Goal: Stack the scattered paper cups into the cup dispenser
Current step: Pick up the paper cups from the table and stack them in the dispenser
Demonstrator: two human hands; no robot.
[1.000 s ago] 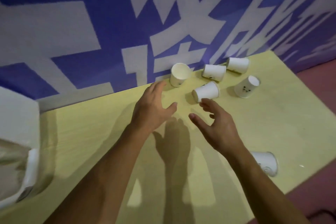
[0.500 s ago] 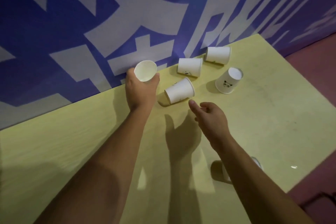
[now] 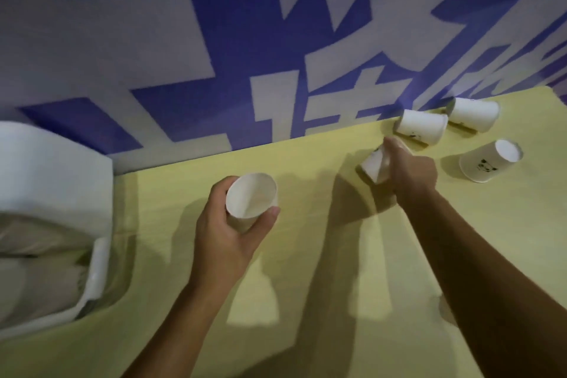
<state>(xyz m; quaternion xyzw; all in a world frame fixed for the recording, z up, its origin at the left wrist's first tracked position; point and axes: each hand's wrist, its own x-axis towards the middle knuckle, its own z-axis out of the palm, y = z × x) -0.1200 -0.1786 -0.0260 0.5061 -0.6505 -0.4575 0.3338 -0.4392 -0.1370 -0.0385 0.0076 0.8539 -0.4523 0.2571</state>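
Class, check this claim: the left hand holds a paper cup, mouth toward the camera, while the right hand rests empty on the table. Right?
No: in the head view the right hand grips a second cup; the left hand holds the first cup as stated.

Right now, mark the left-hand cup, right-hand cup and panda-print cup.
left-hand cup (image 3: 251,198): head view, inner wall.
right-hand cup (image 3: 372,165): head view, side wall.
panda-print cup (image 3: 483,166): head view, printed side wall.

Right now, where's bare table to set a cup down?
Bare table between the white unit and the left hand with its open cup; more between the forearms, and right of the right forearm below the panda cup. Crowded: far right by the wall, where the right hand grips a tipped cup beside two lying cups.
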